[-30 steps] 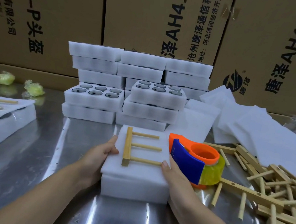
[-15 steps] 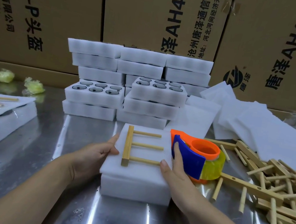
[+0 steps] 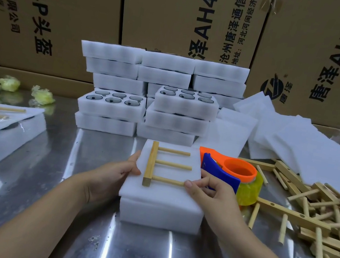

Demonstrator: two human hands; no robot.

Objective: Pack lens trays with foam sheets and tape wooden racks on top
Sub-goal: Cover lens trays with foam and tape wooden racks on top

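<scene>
gripping lens tray [image 3: 159, 215]: left hand [image 3: 114, 173] | right hand [image 3: 216, 196] thumb touching wooden rack [image 3: 150, 163]

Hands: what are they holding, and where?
Left hand grips the white foam-covered tray by its left edge; right hand pinches its right edge, thumb beside the pale wooden rack.

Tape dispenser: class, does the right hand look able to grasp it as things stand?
Likely yes: the right hand holds the foam sheet's edge beside the tape dispenser, nothing between them.

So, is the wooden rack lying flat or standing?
The rack lies flat: bar and three pegs rest on the foam sheet over the tray.
</scene>
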